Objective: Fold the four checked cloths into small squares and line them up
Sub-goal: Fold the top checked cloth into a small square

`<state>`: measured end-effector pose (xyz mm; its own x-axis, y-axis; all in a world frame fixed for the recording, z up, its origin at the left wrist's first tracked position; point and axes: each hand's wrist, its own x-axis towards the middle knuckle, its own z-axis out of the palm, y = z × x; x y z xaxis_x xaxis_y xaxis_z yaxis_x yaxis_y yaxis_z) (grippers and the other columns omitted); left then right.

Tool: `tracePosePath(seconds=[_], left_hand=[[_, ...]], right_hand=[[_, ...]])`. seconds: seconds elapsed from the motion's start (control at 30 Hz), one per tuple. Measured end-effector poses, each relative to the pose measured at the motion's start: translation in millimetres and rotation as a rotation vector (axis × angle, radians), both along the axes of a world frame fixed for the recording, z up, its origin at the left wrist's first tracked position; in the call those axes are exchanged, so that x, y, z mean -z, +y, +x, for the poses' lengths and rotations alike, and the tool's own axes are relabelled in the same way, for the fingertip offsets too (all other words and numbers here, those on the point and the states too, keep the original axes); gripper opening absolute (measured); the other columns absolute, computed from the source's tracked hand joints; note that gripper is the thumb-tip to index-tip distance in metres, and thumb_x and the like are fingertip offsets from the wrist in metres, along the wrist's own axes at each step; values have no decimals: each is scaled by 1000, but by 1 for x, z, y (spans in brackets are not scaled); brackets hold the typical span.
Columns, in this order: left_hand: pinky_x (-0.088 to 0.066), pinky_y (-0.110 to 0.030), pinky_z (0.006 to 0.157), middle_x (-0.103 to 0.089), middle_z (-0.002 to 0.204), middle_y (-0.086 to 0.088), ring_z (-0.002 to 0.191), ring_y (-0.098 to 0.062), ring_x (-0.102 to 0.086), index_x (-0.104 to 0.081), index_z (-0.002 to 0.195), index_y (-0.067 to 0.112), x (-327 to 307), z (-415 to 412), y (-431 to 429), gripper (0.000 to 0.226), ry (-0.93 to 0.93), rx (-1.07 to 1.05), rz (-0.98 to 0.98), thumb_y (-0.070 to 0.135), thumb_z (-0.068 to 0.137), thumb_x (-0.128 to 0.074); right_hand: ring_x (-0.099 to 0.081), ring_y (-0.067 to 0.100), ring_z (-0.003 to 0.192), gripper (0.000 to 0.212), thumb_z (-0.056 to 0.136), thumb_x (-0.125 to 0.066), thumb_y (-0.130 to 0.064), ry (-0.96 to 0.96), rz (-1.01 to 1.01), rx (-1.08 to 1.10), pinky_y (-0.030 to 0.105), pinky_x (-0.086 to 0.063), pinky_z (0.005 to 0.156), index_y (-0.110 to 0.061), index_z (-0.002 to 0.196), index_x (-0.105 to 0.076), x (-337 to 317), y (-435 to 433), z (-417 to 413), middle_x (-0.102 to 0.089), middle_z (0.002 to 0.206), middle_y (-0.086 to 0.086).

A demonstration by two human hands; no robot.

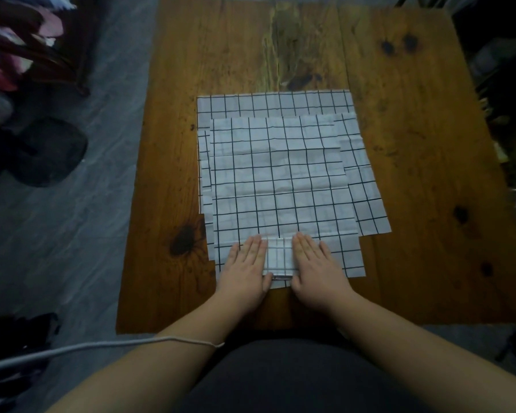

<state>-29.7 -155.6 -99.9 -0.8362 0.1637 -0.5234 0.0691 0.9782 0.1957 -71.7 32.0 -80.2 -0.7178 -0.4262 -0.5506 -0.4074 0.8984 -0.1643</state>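
A wooden table (414, 174) with dark knots stands on a grey floor (72, 234) and takes most of the view. On its middle lies a flat pile of white cloths with black checks (280, 174), not folded, one on another with the edges shifted, so that strips of the lower ones show at the far side, the left and the right; how many there are I cannot tell surely. At the near edge of this pile, close to the person, both hands lie flat with palms down. The left hand (245, 269) and the right hand (316, 269) have the fingers straight and held together, gripping nothing. Between them, touching both, sits one small folded cloth (279, 257), a thick little square which they press from its two sides. A thin white cord (102, 347) crosses the left forearm.
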Motion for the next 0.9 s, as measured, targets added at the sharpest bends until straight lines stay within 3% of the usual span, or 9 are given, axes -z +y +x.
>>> tracePosePath(seconds=[0.13, 0.2, 0.3, 0.37, 0.5, 0.57, 0.7, 0.77, 0.9], left_hand=[[7, -45, 125, 17, 166, -6, 152, -20, 20, 12, 157, 15, -5, 1, -8, 73, -4, 27, -9, 55, 103, -16], [9, -44, 124, 14, 166, -6, 152, -21, 18, 8, 158, 14, -10, -5, -3, 70, 34, 13, 4, 51, 104, -17], [7, -42, 125, 6, 168, -6, 154, -22, 12, 2, 159, 14, -19, -13, 3, 67, 105, -25, 43, 40, 105, -30], [0, -41, 126, -2, 168, -6, 155, -22, 5, -5, 160, 15, -21, -14, 4, 71, 125, -64, 90, 32, 102, -43], [-25, -36, 122, -40, 150, 3, 143, -16, -31, -34, 151, 19, -27, -11, 0, 62, 149, -440, 359, 19, 95, -58], [-33, -36, 119, -45, 142, 4, 137, -13, -37, -41, 147, 18, -30, -9, -8, 56, 123, -607, 461, 12, 94, -58], [-35, -32, 115, -48, 136, 6, 132, -11, -40, -45, 144, 22, -31, -5, -25, 54, 148, -586, 489, 7, 93, -56], [-41, -32, 111, -49, 137, 7, 128, -10, -44, -45, 143, 24, -32, -5, -29, 53, 102, -616, 555, 7, 94, -56], [-52, -25, 90, -55, 130, 6, 116, -12, -55, -48, 137, 22, -43, -14, -27, 40, -109, -757, 796, 16, 99, -56]], right_hand=[[17, 15, 152, 76, 100, -31, -42, -35, -7, 28, 40, 9, 124, -19, 157, 14, -3, 2, 0, 16, 166, 3], [9, 15, 154, 69, 102, -32, -40, 28, -45, 53, 41, 9, 123, -20, 160, 0, -6, -3, -4, 4, 168, 2], [-26, 18, 148, 54, 100, -46, -36, 201, -161, 75, 40, -10, 124, -23, 152, -35, -11, -18, -19, -36, 158, 0], [-38, 19, 137, 49, 96, -55, -32, 218, -180, 73, 38, -25, 118, -25, 143, -44, -11, -28, -29, -47, 146, -2], [-45, 21, 126, 45, 91, -61, -26, 161, -49, 48, 43, -37, 107, -27, 133, -46, -6, -37, -41, -51, 133, -3], [-47, 21, 119, 35, 90, -61, -25, 143, -14, 67, 45, -38, 104, -28, 123, -49, -6, -39, -43, -52, 123, -4], [-50, 17, 100, 14, 89, -62, -30, 39, 15, 118, 43, -46, 95, -31, 98, -53, -10, -40, -46, -53, 105, -6], [-56, 16, 91, 10, 89, -63, -28, -127, -60, 270, 40, -55, 83, -29, 90, -53, -17, -37, -44, -57, 99, -4], [-62, 19, 93, 9, 91, -65, -21, -353, -311, 555, 37, -61, 76, -21, 97, -58, -41, -21, -35, -62, 101, 2]])
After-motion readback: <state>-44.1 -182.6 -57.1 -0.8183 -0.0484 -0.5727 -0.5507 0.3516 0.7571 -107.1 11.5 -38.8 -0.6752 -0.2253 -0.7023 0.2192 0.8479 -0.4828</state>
